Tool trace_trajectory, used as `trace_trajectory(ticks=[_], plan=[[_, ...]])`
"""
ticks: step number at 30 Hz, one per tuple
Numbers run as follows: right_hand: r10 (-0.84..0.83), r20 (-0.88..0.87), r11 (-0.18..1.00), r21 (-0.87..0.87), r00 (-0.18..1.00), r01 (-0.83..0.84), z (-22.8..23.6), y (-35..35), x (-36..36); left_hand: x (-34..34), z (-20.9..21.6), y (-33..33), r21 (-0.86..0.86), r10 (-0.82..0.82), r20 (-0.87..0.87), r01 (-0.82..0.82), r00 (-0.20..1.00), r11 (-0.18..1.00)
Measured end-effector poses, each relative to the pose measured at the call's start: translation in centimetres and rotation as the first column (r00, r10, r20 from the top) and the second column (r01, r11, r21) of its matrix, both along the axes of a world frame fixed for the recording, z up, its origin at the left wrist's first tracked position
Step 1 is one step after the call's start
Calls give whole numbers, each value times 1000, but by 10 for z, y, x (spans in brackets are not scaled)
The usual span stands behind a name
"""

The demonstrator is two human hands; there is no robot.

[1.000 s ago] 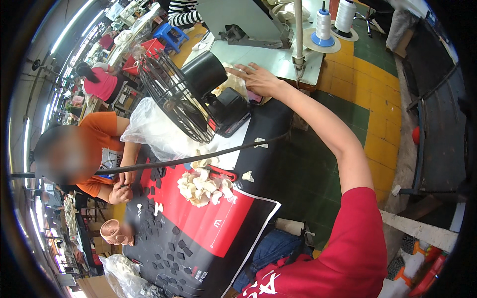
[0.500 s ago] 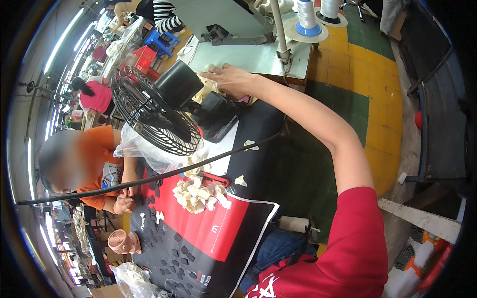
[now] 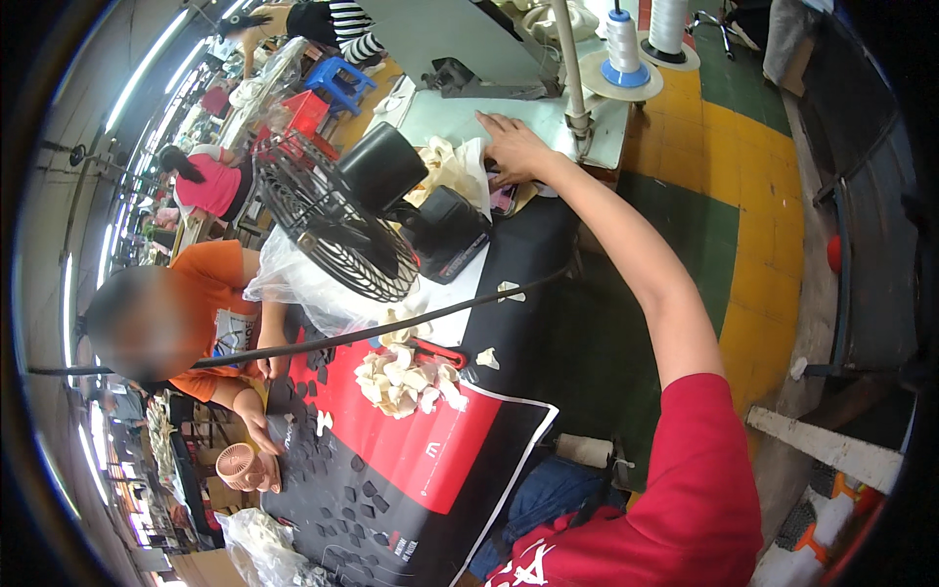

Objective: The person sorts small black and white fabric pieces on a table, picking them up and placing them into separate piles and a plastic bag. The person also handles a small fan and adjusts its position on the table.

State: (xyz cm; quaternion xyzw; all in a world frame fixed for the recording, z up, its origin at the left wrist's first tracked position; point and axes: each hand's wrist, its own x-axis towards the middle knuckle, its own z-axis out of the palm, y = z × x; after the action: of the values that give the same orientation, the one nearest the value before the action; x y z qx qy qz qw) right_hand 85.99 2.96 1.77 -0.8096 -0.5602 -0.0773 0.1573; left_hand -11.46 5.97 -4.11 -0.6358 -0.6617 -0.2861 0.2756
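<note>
My right hand [image 3: 519,153] reaches far across to the edge of a pale green sewing-machine table [image 3: 450,115]. Its fingers are stretched out and apart, with nothing visible gripped in them. The thumb side is close above a flat, dark-edged object with a pinkish-purple face [image 3: 503,200]; I cannot tell whether they touch. Left of the hand lies a heap of cream fabric pieces [image 3: 452,164], beside the base of a black desk fan [image 3: 445,235]. A second pile of cream pieces [image 3: 396,380] rests on the red-and-black mat [image 3: 430,460]. My left hand is out of the picture.
A person in orange [image 3: 210,284] sits across the mat, where small black pieces [image 3: 357,509] are scattered. A black cable [image 3: 430,315] crosses the view. Thread cones [image 3: 622,49] stand at the machine table's far right. A small pink fan [image 3: 245,468] is at the mat's left edge.
My right hand has moved right, off the cream heap, toward the pinkish-purple object. The person in orange has parted their hands, one now lower over the mat's edge. The whole view has shifted slightly.
</note>
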Motion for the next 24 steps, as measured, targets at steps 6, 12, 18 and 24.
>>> trace_trajectory(ticks=[6,12,18,24], plan=[[-247,3,969,27,969,247,-11,24,-2,-12,-9,-12,-22,54,42,-53,998,998],[-258,-95,963,60,961,264,-16,27,5,-28,-8,-24,-70,116,87,-110,989,991],[-159,-162,987,2,974,161,-12,21,15,-6,-8,-45,-74,200,189,-189,961,979],[-188,-138,982,-38,972,185,-19,25,23,18,-2,-51,-70,230,282,-219,932,973]])
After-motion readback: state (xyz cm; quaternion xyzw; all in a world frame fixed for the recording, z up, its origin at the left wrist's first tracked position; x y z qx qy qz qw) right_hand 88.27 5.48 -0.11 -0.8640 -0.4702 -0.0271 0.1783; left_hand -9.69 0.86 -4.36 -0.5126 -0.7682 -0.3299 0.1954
